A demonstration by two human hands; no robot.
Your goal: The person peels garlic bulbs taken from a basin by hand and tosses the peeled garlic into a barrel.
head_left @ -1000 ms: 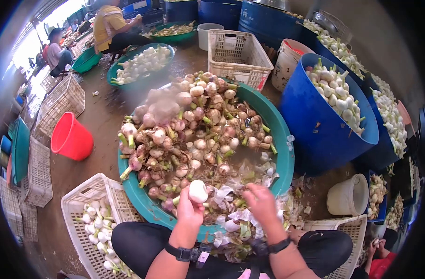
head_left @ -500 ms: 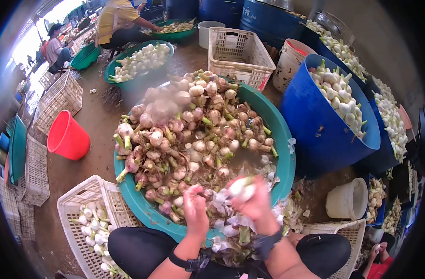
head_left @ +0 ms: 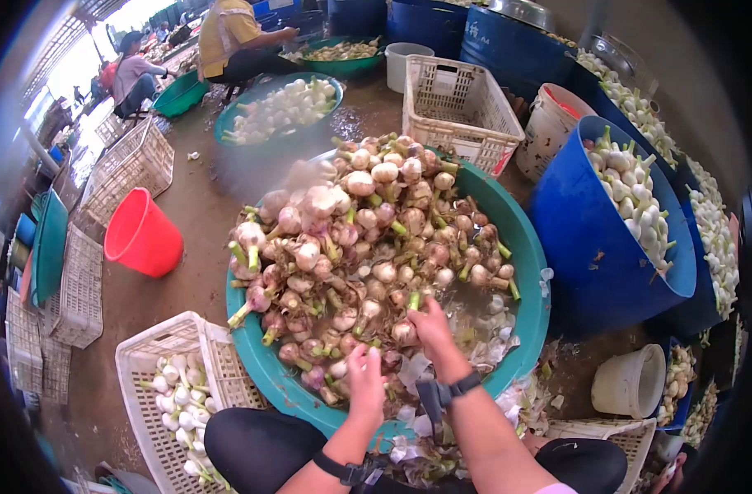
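Observation:
My right hand (head_left: 432, 328) reaches into the big green tub (head_left: 534, 272), its fingers closed round an unpeeled garlic bulb (head_left: 404, 333) with a short green stem. To its left, my left hand (head_left: 365, 380) is held over the tub's near side with its fingers curled; what they hold, if anything, is too small to make out. Muddy, root-covered garlic bulbs (head_left: 359, 183) are heaped in the tub, with brown water showing at the right. Loose pale skins (head_left: 493, 333) lie near the tub's right front edge.
White crate (head_left: 137, 362) with peeled garlic at lower left; red bucket (head_left: 145, 235) beyond it. Blue barrel (head_left: 594, 255) of garlic at right, above a white bucket (head_left: 631, 383). An empty crate (head_left: 458, 144) stands behind the tub. Two seated people (head_left: 228, 41) work at upper left.
The white peeled bulb is gone from my right hand, which has moved forward to a bulb in the heap. My left hand stays low and curled. The whole view has shifted somewhat.

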